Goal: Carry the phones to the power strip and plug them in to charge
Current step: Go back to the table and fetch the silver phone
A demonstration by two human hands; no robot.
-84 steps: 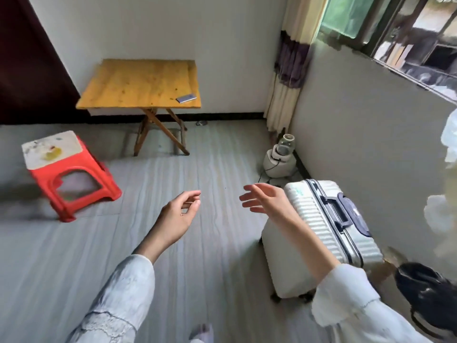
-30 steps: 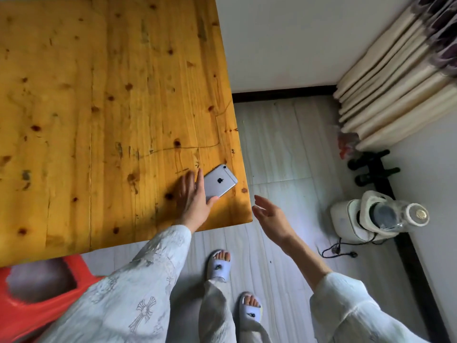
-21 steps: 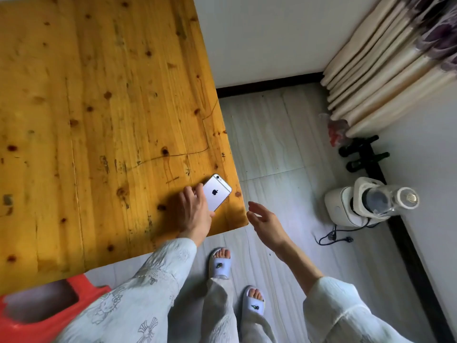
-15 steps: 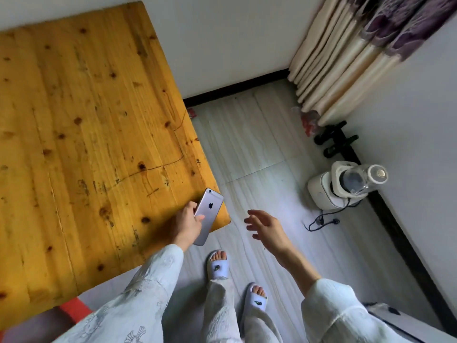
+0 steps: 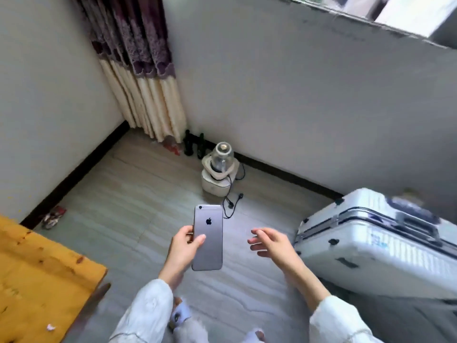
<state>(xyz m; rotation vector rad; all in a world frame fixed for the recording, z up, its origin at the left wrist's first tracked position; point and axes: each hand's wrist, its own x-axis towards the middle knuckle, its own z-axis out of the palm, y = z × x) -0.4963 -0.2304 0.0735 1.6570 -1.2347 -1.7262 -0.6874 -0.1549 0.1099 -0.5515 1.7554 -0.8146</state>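
A grey phone (image 5: 209, 240) is held upright in the air, its back with the logo facing me. My left hand (image 5: 182, 253) grips its left edge, thumb across the back. My right hand (image 5: 272, 242) floats to the right of the phone, fingers spread, holding nothing. No power strip shows in this view.
The corner of a yellow wooden table (image 5: 37, 280) is at the lower left. A white suitcase (image 5: 378, 246) lies on the floor at the right. A white blender (image 5: 218, 173) with a loose black cord (image 5: 231, 206) stands by the wall, near the curtain (image 5: 146, 78).
My left hand has lifted the phone off the table's corner and carried it away. The view has swung right from the table toward the room's corner and the suitcase.
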